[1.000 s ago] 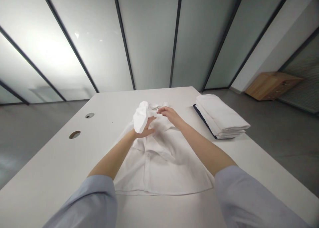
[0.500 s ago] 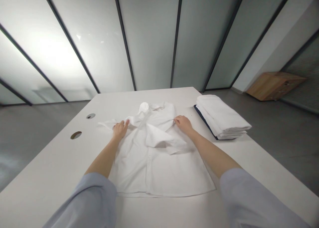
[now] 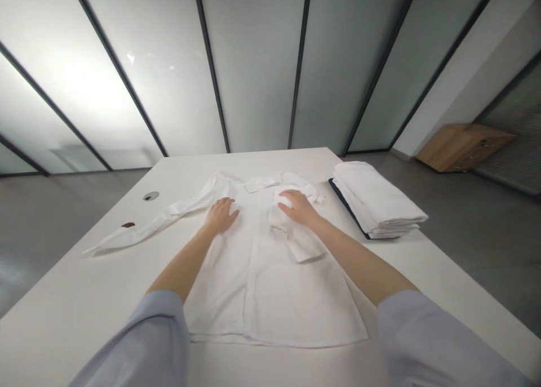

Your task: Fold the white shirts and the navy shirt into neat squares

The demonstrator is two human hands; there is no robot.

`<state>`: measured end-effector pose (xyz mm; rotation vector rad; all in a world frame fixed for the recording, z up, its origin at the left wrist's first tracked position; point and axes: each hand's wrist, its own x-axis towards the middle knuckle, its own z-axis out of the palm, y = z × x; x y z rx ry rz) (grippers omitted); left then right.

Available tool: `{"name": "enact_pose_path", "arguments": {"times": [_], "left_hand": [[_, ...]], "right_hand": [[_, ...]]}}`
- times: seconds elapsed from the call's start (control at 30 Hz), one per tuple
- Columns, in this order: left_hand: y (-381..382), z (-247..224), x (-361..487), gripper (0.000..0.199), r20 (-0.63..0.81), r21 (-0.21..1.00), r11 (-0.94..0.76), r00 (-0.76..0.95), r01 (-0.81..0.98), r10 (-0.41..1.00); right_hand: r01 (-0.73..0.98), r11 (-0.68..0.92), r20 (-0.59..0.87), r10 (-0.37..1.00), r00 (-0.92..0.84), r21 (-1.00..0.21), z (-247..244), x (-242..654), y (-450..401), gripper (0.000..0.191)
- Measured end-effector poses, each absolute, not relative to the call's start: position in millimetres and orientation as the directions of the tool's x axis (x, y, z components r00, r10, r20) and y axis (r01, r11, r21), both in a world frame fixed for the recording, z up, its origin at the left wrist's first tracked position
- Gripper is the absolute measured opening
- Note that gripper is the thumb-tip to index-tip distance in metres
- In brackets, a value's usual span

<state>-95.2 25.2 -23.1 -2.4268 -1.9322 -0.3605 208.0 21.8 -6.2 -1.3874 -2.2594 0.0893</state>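
Hands: our left hand (image 3: 220, 216) lies flat and open on the shirt front; our right hand (image 3: 296, 208) rests open on the folded sleeve (image 3: 296, 240), gripping nothing.
Shirt: the white button-up shirt (image 3: 253, 285) lies face up on the table (image 3: 105, 285), collar away from us, the other sleeve (image 3: 139, 232) stretched out to our left.
Stack: a folded white stack (image 3: 376, 198) sits on a dark navy layer (image 3: 343, 202) at our right.
Far right: a wooden box (image 3: 460, 147) stands on the floor; its contents cannot be seen.

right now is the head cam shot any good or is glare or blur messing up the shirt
In the head view, glare blooms on the frosted glass wall at upper left, well off the work. The head view's wide lens makes the pale blue left sleeve balloon near the bottom edge. The white shirt looks acceptably sharp but low in contrast against the white table.
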Motion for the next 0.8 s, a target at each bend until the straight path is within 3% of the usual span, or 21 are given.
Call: {"name": "enact_pose_path", "arguments": {"times": [0.07,0.13,0.23,0.47,0.63,0.8], "left_hand": [[21.7,-31.3,-76.2,0.059,0.092,0.078,-0.207,0.199,0.975,0.976],[18.5,-38.5,-70.7,0.067,0.025,0.055,-0.127,0.126,0.99,0.992],[17.6,-43.5,-86.1,0.072,-0.004,0.043,-0.032,0.032,0.999,0.999],[12.9,-39.1,-137.7,0.067,-0.044,-0.006,0.075,-0.075,0.997,0.996],[1.0,-40.5,-130.5,0.07,-0.042,-0.008,0.136,-0.136,0.991,0.99],[-4.3,-42.6,-113.5,0.071,0.018,-0.052,0.148,-0.148,0.988,0.989]], "right_hand": [[0.859,0.465,0.17,0.884,-0.436,-0.214,-13.9,183.3,5.0,0.059],[0.911,0.378,0.021,0.925,-0.38,-0.163,-26.0,173.7,-5.8,0.069],[0.945,0.296,-0.08,0.948,-0.309,-0.139,-41.2,184.4,-8.5,0.073],[0.95,0.288,-0.093,0.949,-0.3,-0.119,-47.3,221.6,7.8,0.069],[0.946,0.303,-0.037,0.951,-0.309,-0.113,-50.4,233.1,21.4,0.058],[0.971,0.217,0.03,0.976,-0.215,-0.098,-45.3,242.5,34.8,0.048]]}}
